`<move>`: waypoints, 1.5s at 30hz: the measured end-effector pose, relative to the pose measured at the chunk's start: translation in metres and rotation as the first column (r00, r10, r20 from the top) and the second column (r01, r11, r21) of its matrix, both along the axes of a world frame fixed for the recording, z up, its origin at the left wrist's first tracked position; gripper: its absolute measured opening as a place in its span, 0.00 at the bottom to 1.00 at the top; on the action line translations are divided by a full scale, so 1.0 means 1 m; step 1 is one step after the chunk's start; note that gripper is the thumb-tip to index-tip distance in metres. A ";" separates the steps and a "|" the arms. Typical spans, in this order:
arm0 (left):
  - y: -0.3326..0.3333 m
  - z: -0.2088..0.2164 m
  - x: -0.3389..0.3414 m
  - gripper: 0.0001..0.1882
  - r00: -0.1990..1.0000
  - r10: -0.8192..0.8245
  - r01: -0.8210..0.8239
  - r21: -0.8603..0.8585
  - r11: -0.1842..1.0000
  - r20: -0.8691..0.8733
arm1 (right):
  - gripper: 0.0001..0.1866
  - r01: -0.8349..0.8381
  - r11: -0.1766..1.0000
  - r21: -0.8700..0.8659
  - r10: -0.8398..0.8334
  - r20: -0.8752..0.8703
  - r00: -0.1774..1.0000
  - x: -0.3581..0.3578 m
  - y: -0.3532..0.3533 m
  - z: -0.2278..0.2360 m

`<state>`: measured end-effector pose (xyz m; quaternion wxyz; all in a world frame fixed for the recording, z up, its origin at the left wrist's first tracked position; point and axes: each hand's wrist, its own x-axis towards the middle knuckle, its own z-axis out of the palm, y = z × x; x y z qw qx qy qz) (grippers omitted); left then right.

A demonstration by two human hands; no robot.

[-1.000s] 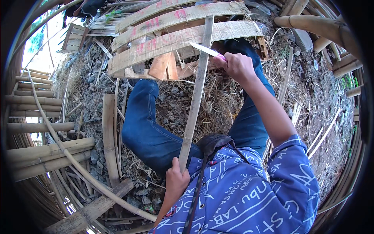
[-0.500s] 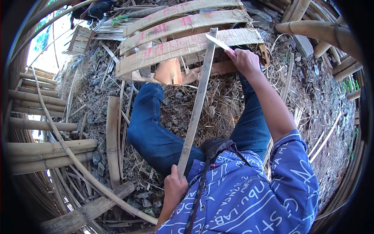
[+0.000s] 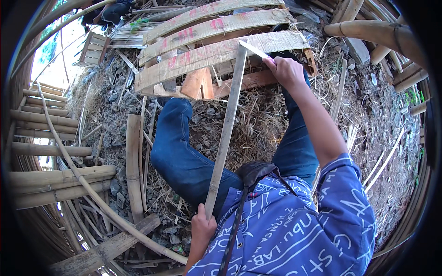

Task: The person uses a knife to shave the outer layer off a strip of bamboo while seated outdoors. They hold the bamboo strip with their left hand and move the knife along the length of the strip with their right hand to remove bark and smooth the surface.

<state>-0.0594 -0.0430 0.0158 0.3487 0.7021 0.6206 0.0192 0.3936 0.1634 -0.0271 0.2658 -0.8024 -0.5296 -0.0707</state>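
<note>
A long, narrow bamboo strip slants from my lap up to the slatted wooden crate in front of me. My left hand grips the strip's lower end, close against my body. In my right hand is a knife, its handle mostly hidden in my closed fingers. The pale knife blade points left, and its tip lies at the strip's far end, over the crate's nearest slat. Red marks show on the slats.
Bamboo poles form a frame at the left, and thick poles stand at the upper right. An upright bamboo piece is beside my left knee. Dry shavings litter the ground between my legs. A person sits far left.
The strip's far end has shifted slightly left and down, and now ends at the blade rather than extending past it. Both hands have moved only a little.
</note>
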 end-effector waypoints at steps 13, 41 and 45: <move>-0.003 -0.006 -0.015 0.16 0.999 0.035 -0.034 -0.007 0.999 0.027 | 0.32 -0.026 0.995 -0.096 0.019 -0.065 0.998 -0.004 -0.004 0.008; 0.015 -0.021 0.021 0.08 0.996 -0.012 0.022 0.110 0.994 -0.090 | 0.29 -0.366 0.921 -0.132 0.227 -0.581 0.781 -0.111 -0.091 0.026; 0.016 -0.021 0.025 0.09 0.991 -0.051 0.070 0.156 0.985 -0.125 | 0.31 -0.328 0.922 -0.205 0.226 -0.402 0.887 -0.100 -0.090 0.019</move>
